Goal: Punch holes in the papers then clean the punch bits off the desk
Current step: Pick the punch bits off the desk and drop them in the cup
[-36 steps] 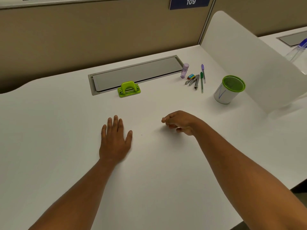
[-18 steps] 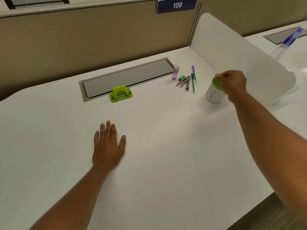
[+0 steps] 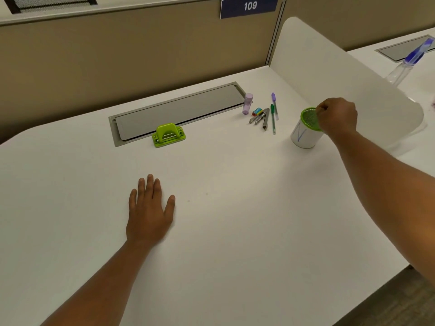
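Behind white desk (image 3: 235, 231), blue sign (image 3: 249, 6) reads "109".

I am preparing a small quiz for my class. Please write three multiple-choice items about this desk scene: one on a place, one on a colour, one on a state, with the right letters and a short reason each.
1. Where is the right hand?
A. over the cup
B. on the hole punch
C. flat on the desk

2. What colour is the hole punch?
A. purple
B. green
C. white

3. How is the left hand?
A. gripping a pen
B. clenched in a fist
C. lying flat, fingers straight

Key: 1 A, its curled fingers are above the cup's green rim. 2 B, its body is bright green. 3 C, the palm rests on the desk and holds nothing.
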A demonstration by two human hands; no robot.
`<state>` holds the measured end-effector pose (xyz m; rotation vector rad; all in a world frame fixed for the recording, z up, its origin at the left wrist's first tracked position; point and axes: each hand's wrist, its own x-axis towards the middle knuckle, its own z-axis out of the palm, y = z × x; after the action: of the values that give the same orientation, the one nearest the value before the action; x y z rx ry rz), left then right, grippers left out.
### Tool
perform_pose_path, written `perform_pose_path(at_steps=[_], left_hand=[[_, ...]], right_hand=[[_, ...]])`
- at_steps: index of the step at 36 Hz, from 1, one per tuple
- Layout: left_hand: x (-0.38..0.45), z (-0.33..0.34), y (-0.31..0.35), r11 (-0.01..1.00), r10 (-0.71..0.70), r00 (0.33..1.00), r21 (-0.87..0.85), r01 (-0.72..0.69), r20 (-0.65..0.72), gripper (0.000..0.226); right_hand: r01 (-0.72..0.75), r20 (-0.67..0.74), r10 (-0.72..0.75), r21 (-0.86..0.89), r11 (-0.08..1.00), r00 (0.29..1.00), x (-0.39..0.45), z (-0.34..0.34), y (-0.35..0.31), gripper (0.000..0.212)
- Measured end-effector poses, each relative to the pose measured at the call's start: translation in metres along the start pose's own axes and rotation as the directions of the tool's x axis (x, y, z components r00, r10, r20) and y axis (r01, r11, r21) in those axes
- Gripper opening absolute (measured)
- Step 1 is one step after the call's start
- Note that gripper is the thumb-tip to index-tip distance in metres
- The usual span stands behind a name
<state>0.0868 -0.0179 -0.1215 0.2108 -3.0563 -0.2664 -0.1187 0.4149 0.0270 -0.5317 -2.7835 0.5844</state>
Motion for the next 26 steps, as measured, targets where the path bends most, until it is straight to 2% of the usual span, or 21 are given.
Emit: perform_pose_path(at_steps=[6,10,13,16,19,22,26], left_hand=[[0.002,-0.001,0.001,1.000,0.000,1.000,-0.005,-0.001,-0.008,0.073],[0.001,-0.001,0.003,1.000,0.005,1.000,-0.003,-0.005,-0.001,0.074],[0.001,-0.001,0.003,1.000,0.002,1.000,-0.010,-0.002,0.009,0.074],[0.001,-0.001,0.002,1.000,-0.007,1.000,-0.011,0.007,0.016,0.074],[0.002,-0.002,0.002,1.000,-0.002,1.000,-0.018,0.003,0.017,0.074],[0.001,-0.002,0.003,1.000,0.000,1.000,-0.020,0.000,0.020,0.075],[0.002,-0.003,0.002,1.000,0.003,1.000,-0.020,-0.003,0.011,0.075]], right_hand=[[0.033,0.050,-0.027,-0.114,0.993,0.998,-0.004,-0.001,-0.008,0.033],[0.187,-0.033,-0.188,-0.032,0.982,0.982,-0.029,0.009,-0.028,0.026],[0.375,0.087,-0.379,0.063,0.925,0.921,-0.074,0.032,-0.055,0.020],[0.494,0.226,-0.516,0.149,0.856,0.826,-0.130,0.062,-0.079,0.019],[0.482,0.353,-0.546,0.257,0.837,0.760,-0.179,0.089,-0.094,0.017],[0.431,0.458,-0.519,0.289,0.854,0.722,-0.215,0.109,-0.103,0.019],[0.443,0.488,-0.515,0.264,0.857,0.705,-0.244,0.124,-0.112,0.020]])
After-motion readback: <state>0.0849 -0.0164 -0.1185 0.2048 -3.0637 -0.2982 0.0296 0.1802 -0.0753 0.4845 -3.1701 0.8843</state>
